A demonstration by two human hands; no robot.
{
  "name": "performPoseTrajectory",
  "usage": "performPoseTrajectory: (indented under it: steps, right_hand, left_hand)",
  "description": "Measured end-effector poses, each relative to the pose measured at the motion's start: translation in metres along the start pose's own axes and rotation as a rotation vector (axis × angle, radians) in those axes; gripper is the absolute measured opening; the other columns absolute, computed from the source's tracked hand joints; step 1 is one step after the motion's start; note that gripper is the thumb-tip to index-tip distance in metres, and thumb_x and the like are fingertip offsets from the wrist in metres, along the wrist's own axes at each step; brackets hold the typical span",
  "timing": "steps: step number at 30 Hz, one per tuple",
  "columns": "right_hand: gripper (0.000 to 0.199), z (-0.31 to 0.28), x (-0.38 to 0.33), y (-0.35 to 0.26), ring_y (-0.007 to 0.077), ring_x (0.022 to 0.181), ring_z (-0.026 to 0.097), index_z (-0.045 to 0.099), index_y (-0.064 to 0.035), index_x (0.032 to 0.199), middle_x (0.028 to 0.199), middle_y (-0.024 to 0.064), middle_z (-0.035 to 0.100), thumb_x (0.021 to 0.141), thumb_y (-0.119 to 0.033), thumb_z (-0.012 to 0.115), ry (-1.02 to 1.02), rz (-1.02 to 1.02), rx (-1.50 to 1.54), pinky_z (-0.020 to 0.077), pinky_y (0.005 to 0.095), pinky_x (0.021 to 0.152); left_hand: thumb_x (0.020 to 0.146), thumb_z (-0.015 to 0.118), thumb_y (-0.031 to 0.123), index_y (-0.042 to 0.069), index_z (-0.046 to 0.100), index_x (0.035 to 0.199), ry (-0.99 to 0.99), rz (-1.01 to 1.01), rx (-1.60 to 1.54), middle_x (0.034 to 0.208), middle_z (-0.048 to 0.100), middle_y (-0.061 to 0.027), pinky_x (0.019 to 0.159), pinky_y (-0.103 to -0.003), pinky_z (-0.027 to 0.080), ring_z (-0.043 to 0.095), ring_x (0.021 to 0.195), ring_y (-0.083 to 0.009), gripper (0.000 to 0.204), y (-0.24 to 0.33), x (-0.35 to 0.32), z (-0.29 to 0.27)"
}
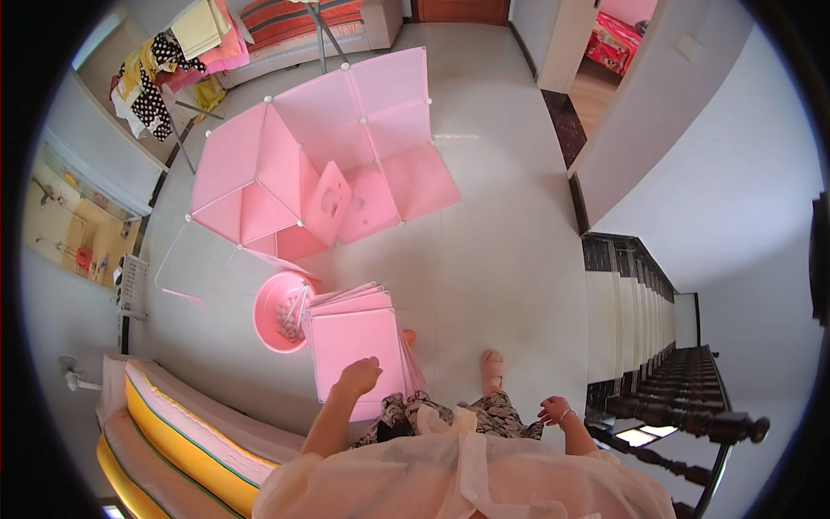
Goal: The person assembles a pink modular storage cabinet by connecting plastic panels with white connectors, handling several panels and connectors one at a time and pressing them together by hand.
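Observation:
My left hand [360, 377] is closed over a stack of pink square panels [353, 333]; whether its curled fingers hold anything is hidden. My right hand [555, 410], a bracelet at its wrist, hangs by my right side with its fingers apart and nothing in them. Touching the stack's left side is a pink basin [281, 342] with many small white connectors [288, 322] and a few thin rods inside. Farther off stands a partly built pink cube cabinet [239, 173], its panels joined by white connectors. One panel with a printed picture [332, 204] leans at its open side.
A cushioned sofa [186, 437] lies at the near left. Dark stair railings [674, 415] and steps [635, 307] are on my right. A laundry rack [177, 130] stands behind the cabinet at the far left. A thin pink strip [182, 297] lies on the floor left of the basin.

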State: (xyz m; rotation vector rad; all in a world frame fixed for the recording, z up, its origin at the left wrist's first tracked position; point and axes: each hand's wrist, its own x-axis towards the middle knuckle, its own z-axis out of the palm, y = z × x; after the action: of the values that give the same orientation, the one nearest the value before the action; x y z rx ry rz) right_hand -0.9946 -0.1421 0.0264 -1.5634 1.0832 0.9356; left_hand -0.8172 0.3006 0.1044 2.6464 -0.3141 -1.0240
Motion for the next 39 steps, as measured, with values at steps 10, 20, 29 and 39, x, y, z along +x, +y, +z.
performPoseTrajectory:
  steps: [10,20,29,39]
  right_hand:
    - [0.02,-0.256,0.057,-0.073,0.0194,0.046,0.053,0.046,-0.0027,0.092,0.064,0.0129,0.057,0.08,-0.015,0.037,0.224,-0.064,0.145,0.0415,0.0315,0.038]
    - [0.023,-0.208,0.107,-0.237,0.0188,0.051,0.056,0.051,-0.0044,0.09,0.068,0.0114,0.059,0.077,-0.021,0.043,-0.086,-0.201,-0.342,0.0449,0.0303,0.043]
    - [0.022,-0.206,0.134,-0.401,0.017,0.049,0.055,0.051,-0.0036,0.089,0.065,0.0104,0.059,0.077,-0.02,0.042,-0.005,-0.224,-0.365,0.0441,0.0293,0.042]
    - [0.024,-0.231,0.186,-0.555,0.0193,0.055,0.057,0.051,-0.0039,0.091,0.07,0.0116,0.06,0.076,-0.021,0.043,-0.094,-0.189,-0.53,0.0455,0.0315,0.047]
  left_hand:
    - [0.078,0.039,0.023,0.004,0.052,0.084,-0.034,0.16,-0.234,0.085,0.055,-0.0182,0.071,-0.039,0.04,0.052,0.083,-0.031,0.024,0.228,0.058,-0.041]
    - [0.079,0.04,0.026,0.003,0.051,0.088,0.078,-0.234,-0.216,0.086,0.055,-0.0181,0.073,-0.04,0.04,0.052,0.083,-0.033,0.027,0.182,0.083,-0.05]
    - [0.077,0.044,0.026,0.003,0.051,0.088,0.11,-0.278,-0.322,0.088,0.055,-0.0187,0.072,-0.04,0.04,0.051,0.085,-0.0342,0.027,0.15,0.203,-0.157]
    - [0.076,0.046,0.026,0.002,0.052,0.085,0.255,-0.176,-0.399,0.085,0.055,-0.0168,0.072,-0.039,0.04,0.051,0.083,-0.0326,0.026,0.131,0.341,-0.265]
